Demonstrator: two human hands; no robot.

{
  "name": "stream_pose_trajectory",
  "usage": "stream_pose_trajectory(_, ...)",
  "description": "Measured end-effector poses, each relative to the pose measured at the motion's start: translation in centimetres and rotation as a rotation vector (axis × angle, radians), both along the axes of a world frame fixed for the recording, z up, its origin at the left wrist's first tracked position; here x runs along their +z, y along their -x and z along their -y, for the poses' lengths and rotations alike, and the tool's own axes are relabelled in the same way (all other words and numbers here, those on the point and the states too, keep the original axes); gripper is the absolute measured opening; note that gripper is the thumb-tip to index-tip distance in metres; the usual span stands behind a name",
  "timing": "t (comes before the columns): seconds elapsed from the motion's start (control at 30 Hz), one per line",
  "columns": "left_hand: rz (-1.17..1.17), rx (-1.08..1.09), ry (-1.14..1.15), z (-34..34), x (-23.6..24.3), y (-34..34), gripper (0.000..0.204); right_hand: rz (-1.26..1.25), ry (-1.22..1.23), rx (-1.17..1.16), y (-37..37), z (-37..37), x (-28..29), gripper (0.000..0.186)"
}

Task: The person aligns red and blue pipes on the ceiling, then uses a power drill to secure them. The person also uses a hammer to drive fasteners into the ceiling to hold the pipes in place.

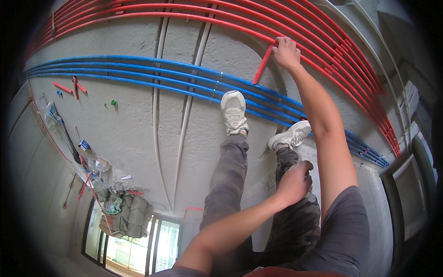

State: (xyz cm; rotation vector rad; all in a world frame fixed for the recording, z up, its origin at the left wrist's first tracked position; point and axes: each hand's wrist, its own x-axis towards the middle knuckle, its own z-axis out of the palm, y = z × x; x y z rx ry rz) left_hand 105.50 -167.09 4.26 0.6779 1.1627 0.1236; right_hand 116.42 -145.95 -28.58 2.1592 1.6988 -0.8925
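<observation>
My right hand (286, 51) reaches far forward to the near edge of a row of long red pipes (221, 18). Its fingers are closed around the upper end of a short red pipe (263, 64), whose lower end comes down to the blue pipes (152, 71). The fingertips are partly hidden, so I cannot tell how firmly they touch the long pipe beside them. My left hand (295, 183) is held curled above my right leg, well apart from the pipes. What its fingers hold, if anything, is hidden.
My shoes (235, 111) stand at the blue pipes. Two pairs of pale pipes (183, 131) cross under the coloured rows. Red pipe offcuts (62, 87) and a green fitting (114, 102) lie left. Stacked grey sacks (131, 214) sit by a bright window (166, 242).
</observation>
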Motion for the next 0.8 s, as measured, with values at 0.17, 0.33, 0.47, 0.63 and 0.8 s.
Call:
stream_pose_trajectory(0.17, 0.015, 0.019, -0.011, 0.0, 0.3, 0.4, 0.026, -0.029, -0.108, 0.088, 0.3, 2.5, 0.5, 0.059)
stream_pose_trajectory(0.33, -0.035, 0.031, -0.067, 1.1, -0.3, 0.2, 0.027, -0.060, -0.338, 0.003, -0.3, 5.2, 1.2, 0.064)
stream_pose_trajectory(0.47, -0.032, 0.056, -0.025, 1.2, -0.5, -0.8, 0.026, -0.248, -0.074, -0.241, 0.1, 9.4, 2.1, 0.065)
stream_pose_trajectory(0.63, -0.014, 0.056, -0.019, 3.4, -0.5, -2.2, 0.026, -0.364, 0.043, -0.382, 1.5, 11.1, 1.7, 0.065)
stream_pose_trajectory(0.8, 0.027, -0.285, -0.057, 5.1, -2.2, -1.3, 0.023, -0.514, 0.113, -0.507, 4.6, 13.7, 5.9, 0.066)
